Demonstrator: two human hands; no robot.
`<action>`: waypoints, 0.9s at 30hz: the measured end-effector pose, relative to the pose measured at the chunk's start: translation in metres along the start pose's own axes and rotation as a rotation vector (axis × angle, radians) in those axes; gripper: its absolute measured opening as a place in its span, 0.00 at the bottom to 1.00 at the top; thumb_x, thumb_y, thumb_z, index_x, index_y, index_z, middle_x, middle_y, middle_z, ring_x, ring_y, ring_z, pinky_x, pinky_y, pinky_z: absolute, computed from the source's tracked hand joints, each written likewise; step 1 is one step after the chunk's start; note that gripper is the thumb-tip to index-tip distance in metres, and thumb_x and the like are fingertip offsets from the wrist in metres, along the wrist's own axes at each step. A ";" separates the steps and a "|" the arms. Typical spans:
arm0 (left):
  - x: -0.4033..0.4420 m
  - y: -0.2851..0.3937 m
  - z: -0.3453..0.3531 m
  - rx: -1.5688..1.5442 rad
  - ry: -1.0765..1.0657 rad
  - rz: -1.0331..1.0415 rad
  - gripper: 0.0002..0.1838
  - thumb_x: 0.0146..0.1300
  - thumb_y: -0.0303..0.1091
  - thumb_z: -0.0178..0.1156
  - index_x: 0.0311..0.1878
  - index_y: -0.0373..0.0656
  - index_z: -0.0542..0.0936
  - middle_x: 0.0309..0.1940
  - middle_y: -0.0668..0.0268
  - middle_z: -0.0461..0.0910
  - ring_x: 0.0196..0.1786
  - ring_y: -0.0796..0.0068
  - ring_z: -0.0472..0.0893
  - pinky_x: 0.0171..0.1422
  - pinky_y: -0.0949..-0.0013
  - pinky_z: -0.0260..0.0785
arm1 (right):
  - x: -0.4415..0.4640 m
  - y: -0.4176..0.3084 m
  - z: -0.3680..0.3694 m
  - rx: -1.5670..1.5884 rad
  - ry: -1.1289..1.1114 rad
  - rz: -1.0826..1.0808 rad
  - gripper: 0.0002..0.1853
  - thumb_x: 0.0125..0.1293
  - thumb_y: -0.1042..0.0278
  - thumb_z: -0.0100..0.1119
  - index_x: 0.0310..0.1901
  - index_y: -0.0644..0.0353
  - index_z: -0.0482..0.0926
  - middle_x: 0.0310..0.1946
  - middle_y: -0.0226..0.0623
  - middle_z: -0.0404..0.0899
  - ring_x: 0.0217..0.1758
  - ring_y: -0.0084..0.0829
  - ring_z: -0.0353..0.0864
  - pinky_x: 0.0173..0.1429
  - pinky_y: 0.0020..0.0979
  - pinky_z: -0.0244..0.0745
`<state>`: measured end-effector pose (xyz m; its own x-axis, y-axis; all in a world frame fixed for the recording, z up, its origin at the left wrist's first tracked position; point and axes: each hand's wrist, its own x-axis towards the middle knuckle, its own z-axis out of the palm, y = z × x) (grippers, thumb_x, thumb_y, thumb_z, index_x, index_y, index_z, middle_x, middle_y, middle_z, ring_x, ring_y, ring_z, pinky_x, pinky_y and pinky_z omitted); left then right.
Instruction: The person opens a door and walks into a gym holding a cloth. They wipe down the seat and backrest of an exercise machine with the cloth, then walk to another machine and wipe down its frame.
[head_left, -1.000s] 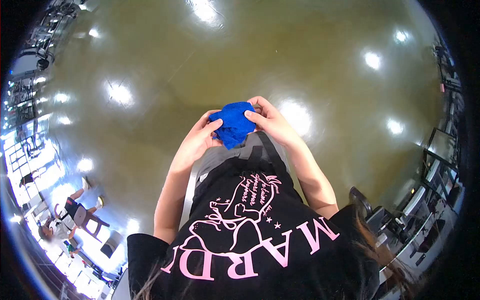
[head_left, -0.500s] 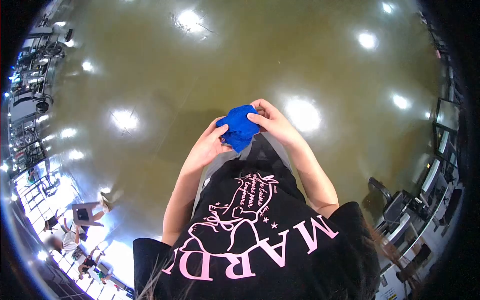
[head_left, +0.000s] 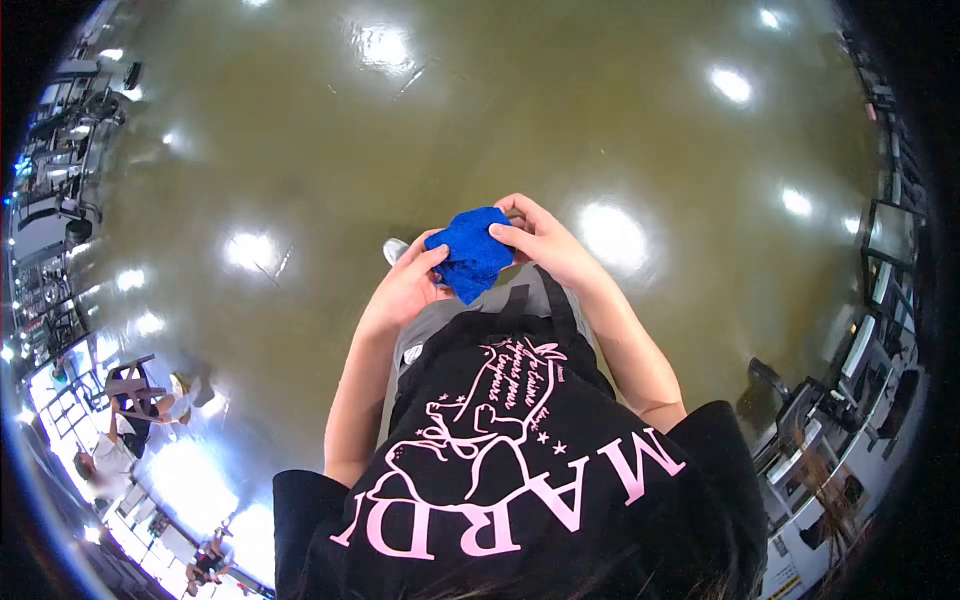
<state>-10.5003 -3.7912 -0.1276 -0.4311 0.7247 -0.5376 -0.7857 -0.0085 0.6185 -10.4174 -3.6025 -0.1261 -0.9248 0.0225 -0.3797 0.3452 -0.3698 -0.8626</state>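
A crumpled blue cloth (head_left: 474,248) is held between both hands in front of my waist. My left hand (head_left: 408,283) grips its left edge, thumb on top and the other fingers mostly hidden beneath. At the upper right edge, my right hand (head_left: 535,238) pinches the cloth between thumb and fingers. The cloth bunches in folds, and a pointed corner hangs down at the bottom. Below it is my black shirt (head_left: 430,440) with pink print, and a light shoe tip (head_left: 395,250) shows beside my left hand.
Glossy olive floor (head_left: 300,150) with light reflections spreads ahead. Office chairs (head_left: 790,400) and desks line the right side. At lower left a person (head_left: 115,455) is by a dark chair (head_left: 132,390), with another person (head_left: 210,560) farther off. Equipment racks (head_left: 70,160) stand along the left.
Floor reflections have shifted slightly, and a shoe tip has come into view at the left. The cloth remains in both hands, almost unmoved. The person at lower left has changed position.
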 end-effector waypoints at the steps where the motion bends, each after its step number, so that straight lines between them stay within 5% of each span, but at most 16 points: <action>1: -0.009 -0.007 -0.005 0.011 -0.010 -0.002 0.18 0.62 0.35 0.48 0.54 0.42 0.62 0.48 0.60 0.68 0.50 0.67 0.72 0.48 0.59 0.70 | -0.005 0.009 0.006 0.013 -0.006 -0.017 0.13 0.60 0.64 0.53 0.43 0.60 0.65 0.30 0.32 0.74 0.30 0.18 0.74 0.31 0.20 0.73; 12: -0.171 -0.138 -0.012 0.144 0.212 -0.036 0.25 0.58 0.46 0.50 0.57 0.48 0.61 0.46 0.68 0.70 0.46 0.75 0.73 0.44 0.68 0.69 | -0.130 0.107 0.084 -0.023 -0.206 0.042 0.16 0.60 0.63 0.54 0.45 0.61 0.65 0.35 0.35 0.72 0.37 0.23 0.74 0.34 0.24 0.77; 19: -0.230 -0.263 -0.002 0.005 0.331 0.102 0.22 0.62 0.43 0.45 0.59 0.50 0.60 0.51 0.69 0.69 0.52 0.75 0.71 0.49 0.67 0.66 | -0.203 0.173 0.085 -0.167 -0.306 -0.002 0.20 0.55 0.61 0.57 0.44 0.65 0.66 0.34 0.42 0.72 0.33 0.30 0.76 0.31 0.28 0.77; 23: -0.267 -0.319 0.024 0.085 0.378 0.229 0.21 0.62 0.40 0.46 0.57 0.48 0.61 0.48 0.68 0.69 0.49 0.76 0.71 0.47 0.69 0.66 | -0.274 0.200 0.080 -0.244 -0.284 -0.048 0.18 0.57 0.60 0.56 0.44 0.61 0.66 0.34 0.35 0.72 0.34 0.23 0.74 0.32 0.24 0.73; 27: -0.335 -0.384 0.094 0.133 0.434 0.302 0.19 0.61 0.35 0.47 0.55 0.44 0.63 0.44 0.67 0.70 0.43 0.78 0.73 0.41 0.73 0.68 | -0.379 0.223 0.079 0.040 -0.311 0.095 0.17 0.58 0.65 0.53 0.47 0.59 0.65 0.33 0.31 0.70 0.36 0.21 0.72 0.32 0.22 0.72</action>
<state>-10.0125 -3.9660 -0.1311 -0.7945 0.3518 -0.4949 -0.5480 -0.0643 0.8340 -10.0023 -3.7666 -0.1484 -0.8955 -0.2965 -0.3319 0.4311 -0.3928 -0.8123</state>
